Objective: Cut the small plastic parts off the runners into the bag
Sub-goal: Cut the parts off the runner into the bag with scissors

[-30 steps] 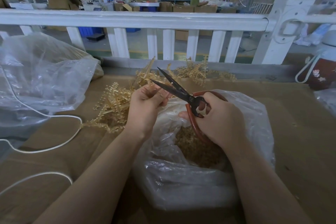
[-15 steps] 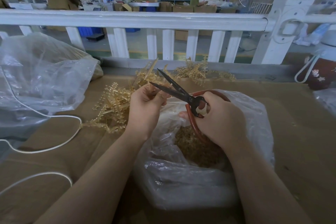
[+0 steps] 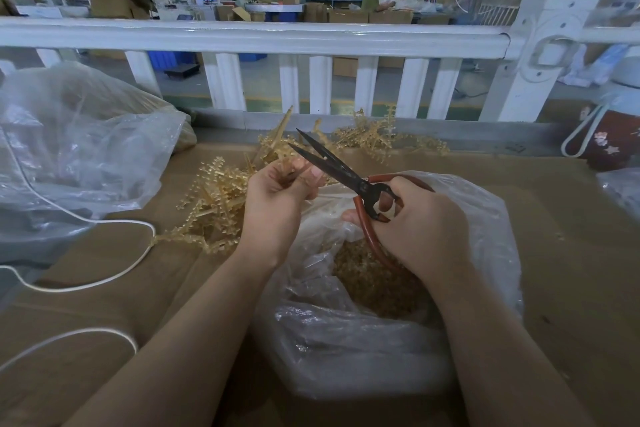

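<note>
From the head camera, the left hand pinches a small amber runner piece between thumb and curled fingers, held up just above the near rim of the clear plastic bag. That placement looks deliberate: anything snipped off should drop straight into the bag's open mouth. The right hand grips the red loop handles of the black-bladed scissors, fingers curled through and around them. The blades stand apart and angle up and away, their inner part just beside the left fingertips, so the cut seems about to be made rather than finished.

Inside the bag lies a heap of cut amber parts, which suggests the job is well along. A pile of uncut runners rests on the cardboard-covered worktop, just left of the left hand and back toward the white railing, within easy reach for the next pick. A second clear bag sits at far left, with a white cord trailing across the worktop.
</note>
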A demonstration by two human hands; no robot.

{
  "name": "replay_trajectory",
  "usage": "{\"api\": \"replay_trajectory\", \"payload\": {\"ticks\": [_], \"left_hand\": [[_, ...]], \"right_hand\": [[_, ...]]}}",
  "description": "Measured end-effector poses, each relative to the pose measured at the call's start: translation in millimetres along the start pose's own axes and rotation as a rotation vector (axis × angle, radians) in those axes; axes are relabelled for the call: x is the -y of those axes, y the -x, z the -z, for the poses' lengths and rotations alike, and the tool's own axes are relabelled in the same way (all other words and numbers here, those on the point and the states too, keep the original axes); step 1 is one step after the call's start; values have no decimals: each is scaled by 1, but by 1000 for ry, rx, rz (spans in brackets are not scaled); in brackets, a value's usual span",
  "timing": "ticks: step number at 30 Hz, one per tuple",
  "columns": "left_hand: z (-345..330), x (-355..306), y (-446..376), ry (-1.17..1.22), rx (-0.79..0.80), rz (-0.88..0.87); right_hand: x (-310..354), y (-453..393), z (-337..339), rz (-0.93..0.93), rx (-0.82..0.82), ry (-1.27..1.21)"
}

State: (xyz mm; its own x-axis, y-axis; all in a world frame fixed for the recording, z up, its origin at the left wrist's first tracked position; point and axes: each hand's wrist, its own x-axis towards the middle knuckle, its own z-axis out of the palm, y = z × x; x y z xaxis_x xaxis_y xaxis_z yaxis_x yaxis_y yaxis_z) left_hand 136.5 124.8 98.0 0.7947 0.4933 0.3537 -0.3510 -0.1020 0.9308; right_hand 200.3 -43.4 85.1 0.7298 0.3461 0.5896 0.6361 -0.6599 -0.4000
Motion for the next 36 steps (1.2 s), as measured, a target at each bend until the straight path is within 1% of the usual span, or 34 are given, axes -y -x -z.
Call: {"api": "replay_trajectory", "payload": {"ticks": [10,17,19,22,24,26,29,33,36], "left_hand": [[0,1,-1,78,21,11],[0,1,-1,89,36,21],[0,1,-1,99,31,56],[-1,2,-1,130,29,141],[-1,4,-2,112,48,175],[-2,5,-1,80,86,200],[-4,5,0,67,142,229],[-5,4,1,81,179,242],[-6,3,4,82,198,232]], "right_hand": [[0,-1,1,28,-18,-3],[-2,0,-1,37,-26,-24],[-2,1,-3,-5,-2,-94],[-4,0,-6,-127,1,-239],[-5,-2,-6,-201,-2,-317],[-5,-4,-7,-249,28,-373],[-2,-6,-7,-264,82,-493],[2,-6,-4,-285,135,-644],[4,-6,-2,-283,157,-666]]}}
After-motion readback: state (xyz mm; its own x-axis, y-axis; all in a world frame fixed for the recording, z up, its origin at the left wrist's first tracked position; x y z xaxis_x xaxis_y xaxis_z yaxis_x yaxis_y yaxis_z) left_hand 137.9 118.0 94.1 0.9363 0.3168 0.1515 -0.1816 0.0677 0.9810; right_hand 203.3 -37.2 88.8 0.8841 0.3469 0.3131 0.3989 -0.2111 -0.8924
